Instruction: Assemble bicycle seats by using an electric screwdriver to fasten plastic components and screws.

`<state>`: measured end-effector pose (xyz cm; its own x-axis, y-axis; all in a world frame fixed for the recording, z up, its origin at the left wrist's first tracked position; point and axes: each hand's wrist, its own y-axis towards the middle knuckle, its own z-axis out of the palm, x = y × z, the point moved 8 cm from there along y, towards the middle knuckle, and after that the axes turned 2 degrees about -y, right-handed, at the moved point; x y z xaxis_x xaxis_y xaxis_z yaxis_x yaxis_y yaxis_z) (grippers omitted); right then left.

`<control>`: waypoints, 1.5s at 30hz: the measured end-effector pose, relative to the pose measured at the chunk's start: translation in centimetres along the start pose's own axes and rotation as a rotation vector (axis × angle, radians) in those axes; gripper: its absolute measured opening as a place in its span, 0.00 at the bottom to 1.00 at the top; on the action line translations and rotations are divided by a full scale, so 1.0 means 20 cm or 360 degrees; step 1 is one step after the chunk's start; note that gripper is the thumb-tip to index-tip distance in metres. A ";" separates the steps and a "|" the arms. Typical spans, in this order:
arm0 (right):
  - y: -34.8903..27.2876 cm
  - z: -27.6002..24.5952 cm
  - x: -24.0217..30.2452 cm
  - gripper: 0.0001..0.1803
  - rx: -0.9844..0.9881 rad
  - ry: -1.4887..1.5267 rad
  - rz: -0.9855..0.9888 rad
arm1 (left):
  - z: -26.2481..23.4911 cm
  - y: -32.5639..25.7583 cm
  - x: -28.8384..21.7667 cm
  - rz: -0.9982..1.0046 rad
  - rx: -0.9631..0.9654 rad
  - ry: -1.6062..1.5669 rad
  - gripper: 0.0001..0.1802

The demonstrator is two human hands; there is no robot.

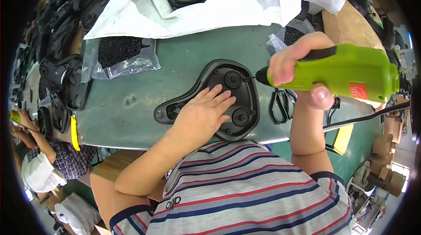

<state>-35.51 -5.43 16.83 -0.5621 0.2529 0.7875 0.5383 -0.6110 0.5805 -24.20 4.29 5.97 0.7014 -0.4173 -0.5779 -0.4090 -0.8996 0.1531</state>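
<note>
Saddle shell [243, 100] is lying by the table's [118, 107] near edge, apparently mid-work, done and remaining fixings being unclear, while the left hand [199, 118] is resting on it, grip open, and the right hand [302, 48] is clasping a green driver [346, 70].

Downward fisheye view from head over workbench [177, 50]

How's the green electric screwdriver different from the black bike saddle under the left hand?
The electric screwdriver is mostly green; the bike saddle is black. The screwdriver is gripped in the right hand; the saddle lies on the table, under the left hand. Both have a hand on them.
</note>
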 end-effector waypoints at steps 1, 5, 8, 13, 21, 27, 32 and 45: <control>0.00 0.00 -0.01 0.30 -0.0003 -0.0009 0.0001 | 0.00 0.00 0.00 -0.0007 0.0022 -0.0008 0.23; -0.01 0.00 -0.04 0.29 0.0050 -0.0133 0.0009 | 0.00 0.02 -0.01 -0.0010 0.0036 -0.0015 0.23; -0.01 0.01 -0.06 0.29 0.0097 -0.0107 -0.0007 | 0.00 0.01 0.00 -0.0023 0.0038 -0.0009 0.23; 0.00 0.00 -0.08 0.28 0.0077 -0.0073 0.0018 | -0.01 0.02 -0.01 -0.0039 0.0033 -0.0029 0.23; -0.02 -0.04 -0.15 0.30 0.0062 -0.0017 0.0088 | -0.01 0.03 -0.01 -0.0038 0.0034 -0.0042 0.23; -0.02 -0.06 -0.22 0.31 0.0060 0.0136 0.0238 | 0.00 0.01 -0.01 -0.0014 0.0025 -0.0015 0.23; -0.03 0.00 -0.17 0.28 0.0371 -0.0265 0.0201 | 0.01 0.01 -0.01 -0.0016 0.0012 -0.0039 0.25; -0.05 0.20 -0.13 0.21 0.0270 -0.0364 0.0257 | -0.74 -0.11 1.13 -0.0851 -0.0978 0.0652 0.22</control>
<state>-32.06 -2.51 14.96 -0.3159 0.3368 0.8870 0.7168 -0.5279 0.4557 1.22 -5.03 4.54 0.9086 0.1673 -0.3827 0.3307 -0.8478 0.4146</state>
